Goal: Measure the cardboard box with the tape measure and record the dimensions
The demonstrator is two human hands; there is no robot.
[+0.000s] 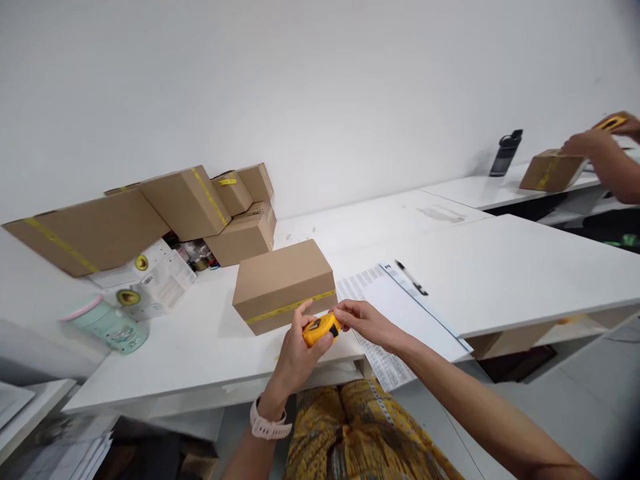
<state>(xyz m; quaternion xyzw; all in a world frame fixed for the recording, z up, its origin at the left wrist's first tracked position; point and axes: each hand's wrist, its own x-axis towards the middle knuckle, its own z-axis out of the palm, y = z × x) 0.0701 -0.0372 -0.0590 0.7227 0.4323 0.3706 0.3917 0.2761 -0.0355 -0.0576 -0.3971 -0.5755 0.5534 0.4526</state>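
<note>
A yellow and black tape measure point(325, 327) sits in my left hand point(296, 350), whose fingers and thumb wrap round its case. My right hand point(367, 322) pinches at the right end of the tape measure; the small part between its fingertips is mostly hidden. Just beyond both hands stands a closed brown cardboard box point(285, 283) with a yellow strip along its lower front side. Right of the box lie printed sheets point(395, 367) and a light-blue-edged clipboard or folder point(417, 313), with a black and white pen point(411, 278) at its upper edge.
Several brown boxes point(183, 203) with yellow strips are stacked at the back left. Near them are a white avocado-print carton point(155, 283) and a mint tumbler point(107, 325). At far right, another person's hands point(593, 148) work over a box point(553, 171), beside a dark bottle point(506, 155).
</note>
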